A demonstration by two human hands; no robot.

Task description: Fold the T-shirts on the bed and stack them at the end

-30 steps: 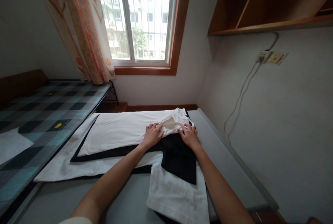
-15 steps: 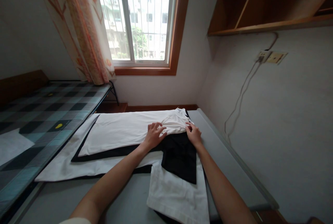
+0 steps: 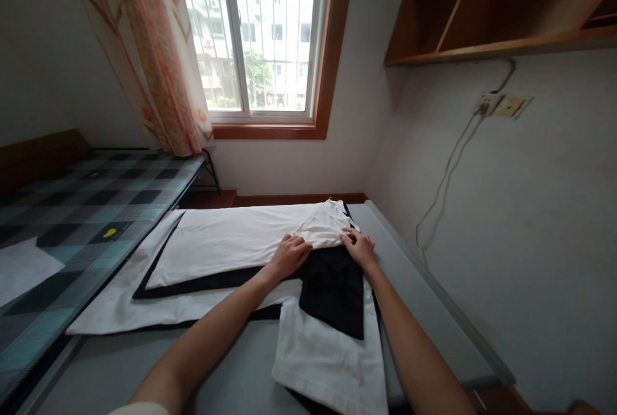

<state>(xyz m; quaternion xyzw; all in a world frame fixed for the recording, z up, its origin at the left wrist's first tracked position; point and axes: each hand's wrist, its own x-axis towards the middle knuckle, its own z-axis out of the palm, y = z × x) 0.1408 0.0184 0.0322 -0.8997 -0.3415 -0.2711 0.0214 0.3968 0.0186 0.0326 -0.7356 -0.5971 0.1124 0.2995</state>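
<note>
Stacked T-shirts lie spread on a grey table. The top white T-shirt [image 3: 226, 235] is folded lengthwise, its near edge running beneath both hands. My left hand [image 3: 290, 254] has its fingers pressed together and curled on that edge, gripping the cloth. Near the collar end, my right hand [image 3: 358, 248] pinches the same shirt between thumb and fingers. Under it a black T-shirt [image 3: 332, 293] shows its sleeve and a strip along the side. Lower down lies another white T-shirt [image 3: 328, 357] with its sleeve towards me, and dark cloth peeks out below it.
The grey table [image 3: 414, 286] has a raised edge along the right wall. A bed with a checked sheet [image 3: 120, 196] adjoins on the left, with white paper-like material [image 3: 29, 267] on it. A wooden shelf [image 3: 482, 49] and a socket with a cord [image 3: 448, 171] are at right.
My left hand has shifted slightly right and nearer, and its spread fingers have closed on the white T-shirt's edge. My right hand's fingers have moved slightly left along the cloth.
</note>
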